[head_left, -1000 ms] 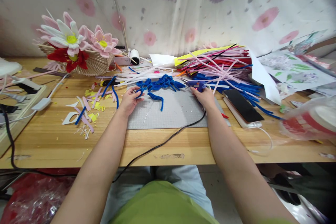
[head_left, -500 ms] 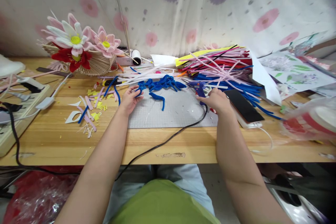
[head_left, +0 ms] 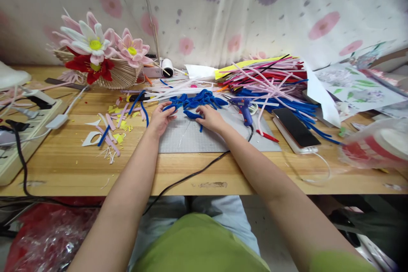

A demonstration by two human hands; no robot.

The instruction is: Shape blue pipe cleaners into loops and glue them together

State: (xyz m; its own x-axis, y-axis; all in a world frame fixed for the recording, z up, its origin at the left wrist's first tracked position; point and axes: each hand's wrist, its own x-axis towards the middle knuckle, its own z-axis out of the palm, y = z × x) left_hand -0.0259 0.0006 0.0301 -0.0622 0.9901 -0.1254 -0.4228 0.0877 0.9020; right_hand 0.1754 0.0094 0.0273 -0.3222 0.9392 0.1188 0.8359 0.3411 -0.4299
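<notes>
A long wooden table (head_left: 223, 170) ran from side to side across the view, backed by a flower-printed cloth (head_left: 223, 12), with craft stock kept along its far edge, apparently so the near strip stayed free for work. On it a grey cutting mat (head_left: 216, 136) lay square to the person, seemingly to protect the wood. Behind the mat a heap of pipe cleaners (head_left: 270, 78) in pink, red and blue was stacked with its strands running mostly left to right, within reach. At far left a fan-shaped basket of finished flowers (head_left: 102, 57) stood well clear of the hands. A phone (head_left: 295, 126) rested just right of the mat, its cable trailing toward the table edge. A blue glue gun (head_left: 244, 108) stood on the mat's far right part, nozzle pointing left, its black cord curling toward the person. The blue pipe-cleaner piece (head_left: 196, 101) lay at the mat's far edge, its long axis left to right, with a loose strand reaching toward the person. The left hand (head_left: 161, 118) pinched its left end with curled fingers; the right hand (head_left: 212, 119) lay flat on that strand, fingers narrow, pressing rather than gripping.
</notes>
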